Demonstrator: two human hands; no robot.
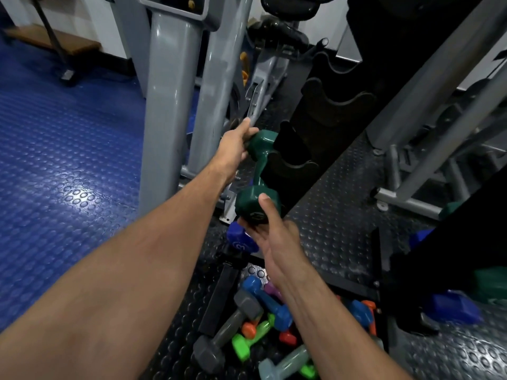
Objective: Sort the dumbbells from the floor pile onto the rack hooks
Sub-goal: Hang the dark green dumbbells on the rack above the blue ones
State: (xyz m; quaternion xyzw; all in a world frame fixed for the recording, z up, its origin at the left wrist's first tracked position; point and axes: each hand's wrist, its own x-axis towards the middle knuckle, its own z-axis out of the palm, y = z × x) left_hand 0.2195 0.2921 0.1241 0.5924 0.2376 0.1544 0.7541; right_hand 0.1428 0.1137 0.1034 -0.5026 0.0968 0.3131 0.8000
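Dark green dumbbell [258, 174] is off the floor, held up against the black rack [315, 138], handle level with the lower hooks [295, 163]. Not seated as far as I can tell; handle sits in front of the cradle, exact contact hidden by the dark finish.

Left hand [233, 145] grips the far head, fingers wrapped round it. Right hand [271, 234] cups the near head from below, thumb up its face, fingers curled under. So both hands are grasping the same dumbbell, one per head.

Risks, my read:
- Handle misses the hook notch. Rack is black on black, cradle edges hard to see. Release early and it drops.
- Drop path is straight into the floor pile [263, 322] below: grey, blue, lime and orange dumbbells. It would bounce and scatter them.
- A blue dumbbell [241, 239] sits just under the right hand, first thing to get hit.
- Hands are on the heads, not the handle. Coating looks smooth, so the grip could slip if the weight tilts.
- Fingers near the hook could get pinched as the handle drops in.
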